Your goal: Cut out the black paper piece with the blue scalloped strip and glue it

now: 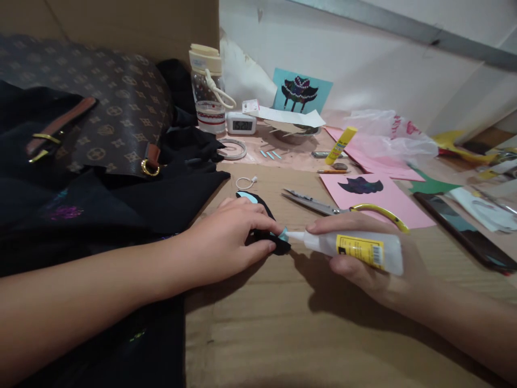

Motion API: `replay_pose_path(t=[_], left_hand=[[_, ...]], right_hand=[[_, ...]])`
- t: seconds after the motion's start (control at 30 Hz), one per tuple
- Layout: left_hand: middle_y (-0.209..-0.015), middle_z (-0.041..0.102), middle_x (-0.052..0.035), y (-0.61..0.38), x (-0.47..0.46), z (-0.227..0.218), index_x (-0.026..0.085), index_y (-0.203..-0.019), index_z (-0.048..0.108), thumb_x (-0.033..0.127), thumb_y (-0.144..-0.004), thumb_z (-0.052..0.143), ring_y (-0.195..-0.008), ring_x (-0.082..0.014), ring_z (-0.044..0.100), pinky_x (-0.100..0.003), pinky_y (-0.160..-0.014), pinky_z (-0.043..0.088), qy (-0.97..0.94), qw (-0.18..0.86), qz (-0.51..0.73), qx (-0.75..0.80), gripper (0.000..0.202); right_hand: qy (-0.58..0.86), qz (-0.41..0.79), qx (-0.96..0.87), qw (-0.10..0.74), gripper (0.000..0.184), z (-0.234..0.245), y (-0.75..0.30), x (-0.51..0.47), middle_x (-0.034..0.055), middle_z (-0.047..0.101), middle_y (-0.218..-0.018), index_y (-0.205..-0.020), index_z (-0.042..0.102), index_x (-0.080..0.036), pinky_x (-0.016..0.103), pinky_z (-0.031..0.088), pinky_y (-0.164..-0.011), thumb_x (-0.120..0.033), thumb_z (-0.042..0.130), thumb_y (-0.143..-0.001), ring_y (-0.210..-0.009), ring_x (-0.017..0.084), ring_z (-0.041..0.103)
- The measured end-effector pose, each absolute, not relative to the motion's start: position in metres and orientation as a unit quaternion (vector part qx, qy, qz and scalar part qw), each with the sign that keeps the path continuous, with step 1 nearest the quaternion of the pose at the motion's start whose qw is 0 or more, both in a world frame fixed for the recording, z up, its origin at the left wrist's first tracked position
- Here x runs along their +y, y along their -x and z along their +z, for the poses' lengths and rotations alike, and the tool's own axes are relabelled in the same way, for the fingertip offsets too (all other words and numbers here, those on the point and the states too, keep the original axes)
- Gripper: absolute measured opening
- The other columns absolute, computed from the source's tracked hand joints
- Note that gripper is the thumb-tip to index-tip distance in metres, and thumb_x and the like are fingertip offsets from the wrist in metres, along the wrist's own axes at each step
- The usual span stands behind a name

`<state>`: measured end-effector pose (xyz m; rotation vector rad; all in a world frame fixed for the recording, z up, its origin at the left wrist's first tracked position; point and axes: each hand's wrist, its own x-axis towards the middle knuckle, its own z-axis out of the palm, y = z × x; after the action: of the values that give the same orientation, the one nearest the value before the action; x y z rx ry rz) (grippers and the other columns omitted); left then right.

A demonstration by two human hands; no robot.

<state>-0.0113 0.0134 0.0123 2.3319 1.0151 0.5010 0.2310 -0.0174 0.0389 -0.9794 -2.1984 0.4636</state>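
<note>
My left hand pinches a small black cutout with a light blue patch, holding it down on the brown cardboard surface. My right hand grips a clear glue bottle with a yellow label. Its white nozzle points left and touches the edge of the cutout by my left fingertips.
Scissors with a yellow handle lie just behind the bottle, partly on a pink sheet bearing a dark cutout. A glue stick, water bottle, small clock, patterned bag, black cloth and a phone surround the work spot.
</note>
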Motion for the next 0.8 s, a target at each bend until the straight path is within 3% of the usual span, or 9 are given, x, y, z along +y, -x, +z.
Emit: replay_pose_path(t=[0.23,0.4,0.57,0.8], left_hand=[[-0.098,0.071,-0.0051,0.0113,0.0126,0.0147,0.023,-0.110,0.078,0.021,-0.091,0.068,-0.103,-0.0268,0.058,-0.044,-0.097,0.040,-0.865,0.276,0.188,0.375,0.021],[-0.101,0.071,-0.0057,0.0119,0.0132,0.0141,0.023,-0.109,0.077,0.022,-0.091,0.067,-0.104,-0.0268,0.058,-0.044,-0.098,0.040,-0.864,0.279,0.186,0.376,0.021],[-0.099,0.071,-0.0051,0.0123,0.0131,0.0144,0.023,-0.109,0.077,0.022,-0.091,0.067,-0.103,-0.0265,0.058,-0.044,-0.098,0.040,-0.864,0.278,0.186,0.377,0.020],[-0.099,0.070,-0.0048,0.0120,0.0120,0.0138,0.023,-0.109,0.078,0.022,-0.091,0.068,-0.103,-0.0261,0.058,-0.043,-0.097,0.040,-0.864,0.279,0.183,0.376,0.021]], right_hand=[[0.361,0.198,-0.850,0.328,0.018,0.0374,-0.2311,-0.0170,0.0029,0.082,-0.089,-0.101,0.073,-0.028,0.022,0.062,-0.058,-0.041,0.075,-0.089,-0.074,0.019,0.078],[0.345,0.220,-0.850,0.332,0.021,0.0355,-0.2320,-0.0182,0.0028,0.082,-0.098,-0.107,0.072,-0.028,0.022,0.063,-0.069,-0.036,0.076,-0.088,-0.082,0.019,0.078],[0.367,0.203,-0.844,0.333,0.017,0.0342,-0.2320,-0.0192,0.0030,0.082,-0.095,-0.104,0.073,-0.027,0.021,0.062,-0.063,-0.035,0.075,-0.089,-0.078,0.019,0.078],[0.338,0.188,-0.856,0.343,0.019,0.0342,-0.2318,-0.0172,0.0024,0.081,-0.098,-0.108,0.071,-0.026,0.021,0.063,-0.069,-0.033,0.074,-0.091,-0.081,0.017,0.078]])
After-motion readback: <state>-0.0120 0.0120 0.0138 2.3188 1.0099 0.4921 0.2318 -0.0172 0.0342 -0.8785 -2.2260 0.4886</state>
